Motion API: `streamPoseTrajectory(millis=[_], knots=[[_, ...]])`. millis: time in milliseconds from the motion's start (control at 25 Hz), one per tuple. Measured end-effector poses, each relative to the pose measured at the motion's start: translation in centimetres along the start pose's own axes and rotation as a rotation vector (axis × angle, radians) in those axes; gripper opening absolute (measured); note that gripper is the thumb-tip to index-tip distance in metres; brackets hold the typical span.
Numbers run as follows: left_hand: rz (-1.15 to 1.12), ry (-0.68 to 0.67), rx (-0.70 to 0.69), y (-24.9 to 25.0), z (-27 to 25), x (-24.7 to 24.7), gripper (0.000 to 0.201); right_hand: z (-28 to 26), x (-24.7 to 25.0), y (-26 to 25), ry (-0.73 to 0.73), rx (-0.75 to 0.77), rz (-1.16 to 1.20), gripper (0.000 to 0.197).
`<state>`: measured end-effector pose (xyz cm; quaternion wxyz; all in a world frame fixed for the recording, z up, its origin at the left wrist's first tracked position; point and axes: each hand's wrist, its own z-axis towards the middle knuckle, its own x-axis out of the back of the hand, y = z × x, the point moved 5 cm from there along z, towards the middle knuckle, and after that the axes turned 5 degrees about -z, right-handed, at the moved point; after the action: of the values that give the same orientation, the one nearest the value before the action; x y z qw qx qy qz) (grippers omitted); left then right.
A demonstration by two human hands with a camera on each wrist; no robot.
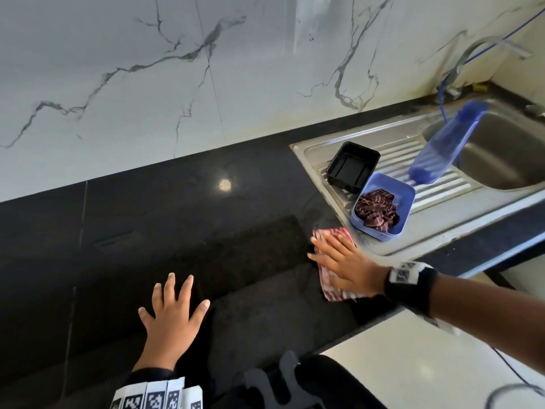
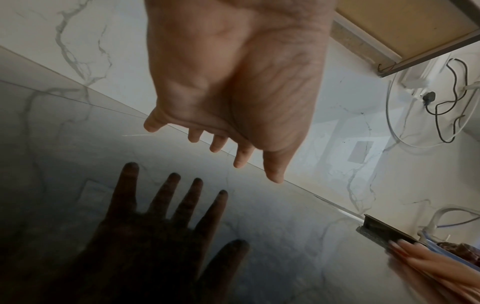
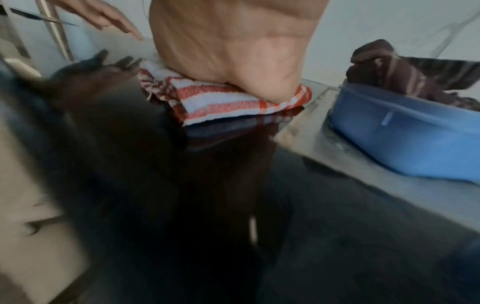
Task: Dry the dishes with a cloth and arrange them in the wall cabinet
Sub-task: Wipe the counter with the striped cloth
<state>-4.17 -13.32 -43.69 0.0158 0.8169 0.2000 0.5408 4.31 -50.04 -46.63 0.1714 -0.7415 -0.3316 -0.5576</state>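
black stone counter [image 1: 147,231] runs along the marble wall, with a steel sink [image 1: 442,231] set into its right end. on the sink's ribbed drainboard stand a clear blue bottle [image 1: 442,149], tilted toward the basin, a blue tub [image 1: 405,199] holding a dark crumpled rag [image 1: 377,211] at the front edge, and a black tray [image 1: 352,166] just behind it. right hand [image 1: 342,267] lies flat, fingers straight, pressing the red-and-white checked cloth [image 1: 333,290] onto the counter just beside the sink's left front corner. left hand [image 1: 171,317] hovers over the counter's front edge, fingers spread, holding nothing.
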Motion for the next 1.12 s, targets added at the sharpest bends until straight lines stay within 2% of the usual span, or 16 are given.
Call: streamPoseTrajectory(millis=[80,160,240,360,440,520,600,680,800,920,1000,1120], knots=[[-0.016,-0.001,0.014,-0.1,-0.2,-0.2,0.066,3.1,0.8,-0.2,-0.028,-0.032,-0.041,0.064],[-0.018,0.004,0.007,0.2,-0.3,-0.3,0.067,5.6,2.0,-2.0,0.06,-0.032,-0.058,0.067],[-0.018,0.001,-0.013,0.9,0.0,-0.6,0.067,6.7,2.9,-5.8,0.129,0.081,-0.04,0.073],[-0.048,-0.006,-0.054,2.7,0.8,-1.1,0.067,3.7,1.9,-12.7,0.17,0.314,-0.078,0.074],[-0.04,-0.019,-0.058,3.4,1.5,-1.1,0.067,0.0,0.7,-13.9,0.191,0.348,-0.111,0.078],[0.005,-0.033,-0.051,3.7,2.4,-1.0,0.068,-3.7,-0.8,-12.5,0.274,0.212,-0.146,0.079],[0.045,-0.023,-0.034,3.5,4.0,0.0,0.068,-6.1,-2.2,-10.8,0.352,-0.044,-0.113,0.072],[0.061,-0.007,0.003,3.1,5.8,1.5,0.069,-5.7,-3.3,-11.0,0.33,-0.223,-0.061,0.076],[0.084,-0.017,0.032,2.7,8.2,3.1,0.068,-2.8,-3.3,-13.0,0.29,-0.207,0.049,0.086],[0.105,-0.035,0.041,2.4,10.4,4.1,0.068,-2.0,-2.1,-11.8,0.344,-0.165,0.032,0.076],[0.096,-0.077,0.062,1.9,11.3,4.1,0.069,-1.6,-1.4,-9.0,0.312,-0.185,0.074,0.067],[0.038,-0.17,0.092,1.6,11.8,3.3,0.073,1.7,0.1,-1.9,0.25,-0.37,0.137,0.06]])
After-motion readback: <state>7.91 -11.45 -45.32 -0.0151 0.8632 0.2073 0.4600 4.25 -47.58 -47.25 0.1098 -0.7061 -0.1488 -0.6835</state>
